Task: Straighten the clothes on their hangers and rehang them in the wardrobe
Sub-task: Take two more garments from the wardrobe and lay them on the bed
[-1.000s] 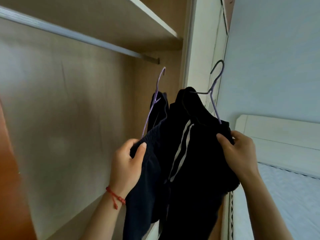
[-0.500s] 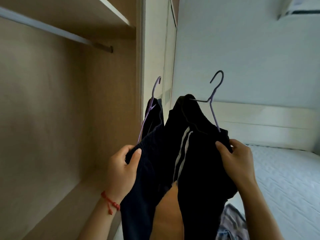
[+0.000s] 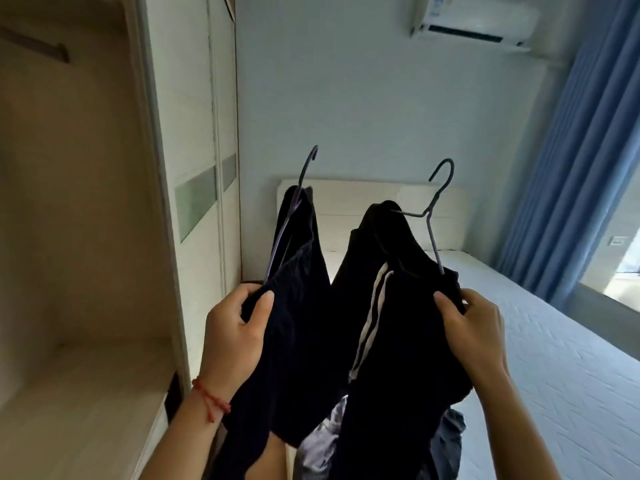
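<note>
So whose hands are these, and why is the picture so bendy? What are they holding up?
There is no machine here, just a person. A small camera sits on their head and looks forward and down, so you see what they see. Its wide lens bends the edges of the room.

The left hand, with a red string on its wrist, grips dark trousers draped over a purple hanger. The right hand grips black trousers with white stripes on a second hanger. Both hang in the air, not on anything.

On the left is the open wardrobe, where the clothes should go. Behind is a bed, with blue curtains and an air conditioner up high.
</note>
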